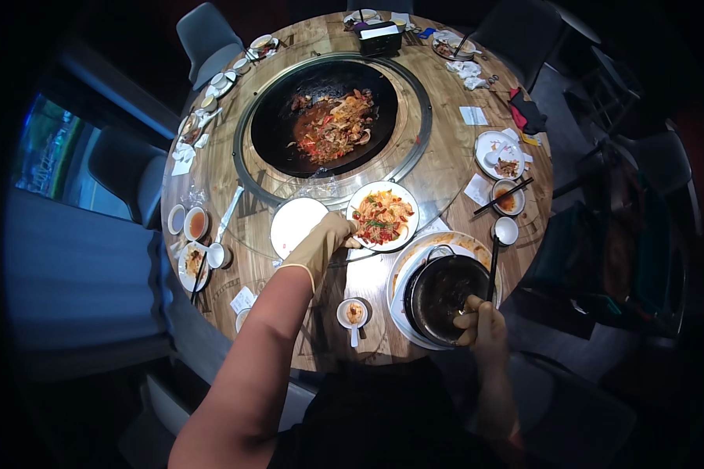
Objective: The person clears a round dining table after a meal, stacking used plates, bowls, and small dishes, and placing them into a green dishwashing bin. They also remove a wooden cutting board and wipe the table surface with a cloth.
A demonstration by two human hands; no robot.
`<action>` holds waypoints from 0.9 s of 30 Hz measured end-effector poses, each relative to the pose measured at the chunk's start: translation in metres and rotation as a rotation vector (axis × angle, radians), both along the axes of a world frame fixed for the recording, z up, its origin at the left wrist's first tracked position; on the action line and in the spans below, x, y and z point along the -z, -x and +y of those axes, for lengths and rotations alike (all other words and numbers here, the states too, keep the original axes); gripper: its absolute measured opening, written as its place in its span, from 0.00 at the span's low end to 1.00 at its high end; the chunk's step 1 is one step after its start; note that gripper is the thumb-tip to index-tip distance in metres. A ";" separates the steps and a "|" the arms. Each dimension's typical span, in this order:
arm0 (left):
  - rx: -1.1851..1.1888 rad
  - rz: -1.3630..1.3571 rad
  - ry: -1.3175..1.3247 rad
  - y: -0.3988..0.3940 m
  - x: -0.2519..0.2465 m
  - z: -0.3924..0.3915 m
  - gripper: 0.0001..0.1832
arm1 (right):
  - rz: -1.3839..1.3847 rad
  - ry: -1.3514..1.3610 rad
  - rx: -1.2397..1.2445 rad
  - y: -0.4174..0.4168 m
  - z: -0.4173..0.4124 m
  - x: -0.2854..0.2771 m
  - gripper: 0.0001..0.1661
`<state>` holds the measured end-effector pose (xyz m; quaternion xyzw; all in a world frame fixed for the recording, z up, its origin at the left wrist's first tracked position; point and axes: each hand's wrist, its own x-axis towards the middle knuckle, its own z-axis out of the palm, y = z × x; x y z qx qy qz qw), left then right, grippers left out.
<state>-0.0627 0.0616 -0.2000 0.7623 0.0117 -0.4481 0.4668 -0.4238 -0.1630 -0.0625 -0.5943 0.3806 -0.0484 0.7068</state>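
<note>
My left hand (335,230), in a pale rubber glove, grips the near-left rim of a white plate (409,235) of shredded food with red and green peppers. The wrist passes over a white plate (296,223) with no food showing. My gloved right hand (482,322) is at the right rim of a black two-handled pan (440,287). Black chopsticks (494,267) rise from that hand; its exact hold is partly hidden. Under the pan are stacked plates, the largest a sauce-smeared white plate (396,264). A small bowl (352,313) with a white spoon sits between my arms.
A large black wok (270,135) with leftover food sits in the round wooden table (446,158). Used dishes line its edge, including a plate with scraps (493,143), a sauce bowl (195,225) and crumpled tissues (466,70). Chairs (208,35) stand around.
</note>
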 end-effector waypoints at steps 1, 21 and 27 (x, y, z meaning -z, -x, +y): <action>-0.058 0.075 -0.024 0.001 -0.003 -0.006 0.13 | -0.001 0.000 0.009 0.000 -0.002 0.004 0.32; -0.599 -0.353 0.107 -0.080 -0.112 0.046 0.14 | 0.077 -0.042 -0.092 -0.060 0.000 -0.008 0.32; 0.061 -0.998 -0.791 -0.203 -0.151 0.015 0.22 | -0.032 -0.074 -0.130 -0.068 0.001 0.011 0.34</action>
